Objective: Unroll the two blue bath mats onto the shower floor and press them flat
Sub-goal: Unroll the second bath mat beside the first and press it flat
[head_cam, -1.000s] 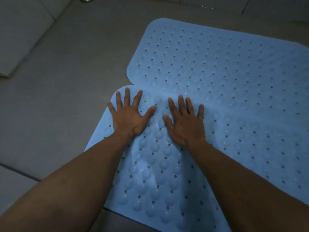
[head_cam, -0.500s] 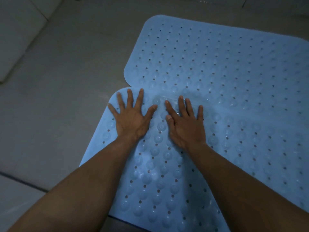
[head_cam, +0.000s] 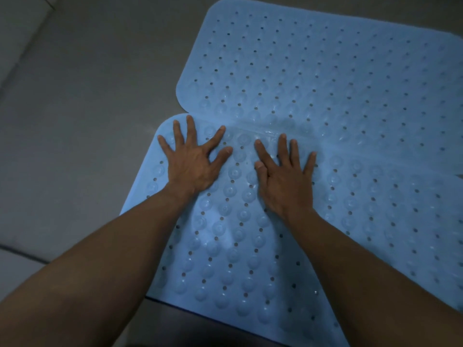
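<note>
Two light blue bath mats with small holes and round bumps lie unrolled on the grey shower floor (head_cam: 82,121). The far mat (head_cam: 325,66) spreads across the upper right. The near mat (head_cam: 238,246) lies below it, and its far edge overlaps the far mat along a seam. My left hand (head_cam: 193,164) rests palm down with fingers spread on the near mat's far left corner. Beside it, my right hand (head_cam: 285,176) lies palm down on the same mat, fingertips just short of the seam. Neither hand holds anything.
Grey floor tiles stretch to the left of both mats. A paler raised ledge (head_cam: 15,33) runs along the upper left, and a pale strip with a dark grout line (head_cam: 17,261) shows at the lower left.
The view has shifted, so the mats sit higher and further right in frame. Both hands stay palm down near the seam, the left slid slightly toward the corner.
</note>
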A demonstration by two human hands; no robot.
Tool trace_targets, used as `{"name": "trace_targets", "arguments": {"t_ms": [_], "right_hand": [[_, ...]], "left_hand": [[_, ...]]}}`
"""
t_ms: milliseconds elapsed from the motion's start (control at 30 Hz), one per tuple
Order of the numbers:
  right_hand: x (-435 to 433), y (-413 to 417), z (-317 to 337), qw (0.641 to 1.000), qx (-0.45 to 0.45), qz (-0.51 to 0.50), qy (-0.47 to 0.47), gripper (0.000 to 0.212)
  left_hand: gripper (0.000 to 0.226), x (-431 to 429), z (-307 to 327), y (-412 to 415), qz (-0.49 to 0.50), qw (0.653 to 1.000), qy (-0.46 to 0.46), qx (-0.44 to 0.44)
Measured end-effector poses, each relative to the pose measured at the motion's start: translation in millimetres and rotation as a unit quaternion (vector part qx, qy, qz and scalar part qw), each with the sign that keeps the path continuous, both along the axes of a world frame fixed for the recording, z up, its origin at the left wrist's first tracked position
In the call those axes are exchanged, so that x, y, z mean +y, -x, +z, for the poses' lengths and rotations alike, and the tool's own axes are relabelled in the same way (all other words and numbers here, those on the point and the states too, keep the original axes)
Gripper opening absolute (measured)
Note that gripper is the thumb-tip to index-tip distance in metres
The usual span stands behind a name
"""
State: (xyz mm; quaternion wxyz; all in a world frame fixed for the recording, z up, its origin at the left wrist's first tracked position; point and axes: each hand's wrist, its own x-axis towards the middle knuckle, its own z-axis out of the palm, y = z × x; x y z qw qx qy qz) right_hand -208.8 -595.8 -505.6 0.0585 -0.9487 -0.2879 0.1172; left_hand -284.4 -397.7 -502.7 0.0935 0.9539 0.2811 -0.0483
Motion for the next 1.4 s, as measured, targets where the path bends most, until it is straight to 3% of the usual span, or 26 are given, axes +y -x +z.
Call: {"name": "trace_targets", "arguments": {"t_ms": [333,567,700,800,933,1067,1233,1400], "right_hand": [[0.1,-1.3,4.7,1.000,0.010,0.004,0.003,0.053],[-2.6,-21.2,21.1,0.987,0.157,0.023,-0.002,0.057],[-26.3,-28.6,39.5,0.974,0.207,0.025,-0.085,0.060],[-81.3,-23.9,43.6,0.980,0.163,-0.019,-0.110,0.061],[-175.3,-24.8,38.0,0.991,0.062,-0.120,0.015,0.068],[-256.4,-25.0,31.4,0.959,0.094,-0.250,0.094,0.081],[-269.9,-31.2,29.5,0.954,0.153,-0.241,0.095,0.082],[-261.9,-27.8,24.5,0.979,0.009,-0.185,0.083,0.081]], "left_hand": [[0.054,-1.4,0.4,-0.4,-0.030,0.999,-0.004,0.015],[0.055,-7.7,5.8,-1.9,-0.022,0.999,-0.007,0.046],[0.057,-25.6,18.7,-8.4,-0.007,0.992,-0.064,0.111],[0.059,-55.2,32.8,-17.0,-0.001,0.984,-0.105,0.147],[0.065,-124.7,29.9,-25.7,-0.064,0.996,-0.040,0.054],[0.073,-209.4,16.9,-40.3,-0.105,0.994,0.029,0.023],[0.085,-235.6,5.2,-36.0,-0.064,0.997,0.017,0.026],[0.082,-238.7,6.1,-41.5,-0.073,0.997,0.000,0.035]]}}
